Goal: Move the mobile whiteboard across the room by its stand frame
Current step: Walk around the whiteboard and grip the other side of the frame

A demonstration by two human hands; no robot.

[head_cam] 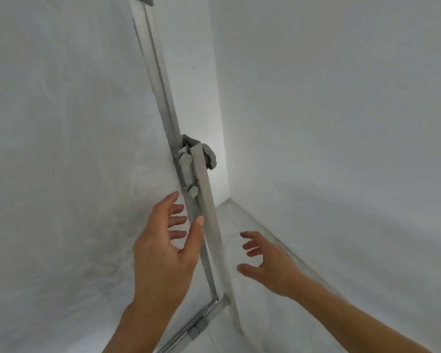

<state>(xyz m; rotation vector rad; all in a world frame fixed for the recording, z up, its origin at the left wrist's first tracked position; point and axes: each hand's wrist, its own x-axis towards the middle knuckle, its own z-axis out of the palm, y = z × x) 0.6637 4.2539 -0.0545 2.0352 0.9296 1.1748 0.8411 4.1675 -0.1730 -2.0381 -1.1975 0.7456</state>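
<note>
No readable text, labels, brands, numbers, signs anywhere

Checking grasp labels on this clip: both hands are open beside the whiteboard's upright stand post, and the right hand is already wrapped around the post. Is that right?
Not quite. In the head view the right hand is open with fingers spread, apart from the stand post, gripping nothing. The left hand is open too, its thumb lying against the post's edge beside the whiteboard.

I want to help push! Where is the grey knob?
In the head view, the grey knob sits mid-frame on the stand post, above the left hand.
</note>
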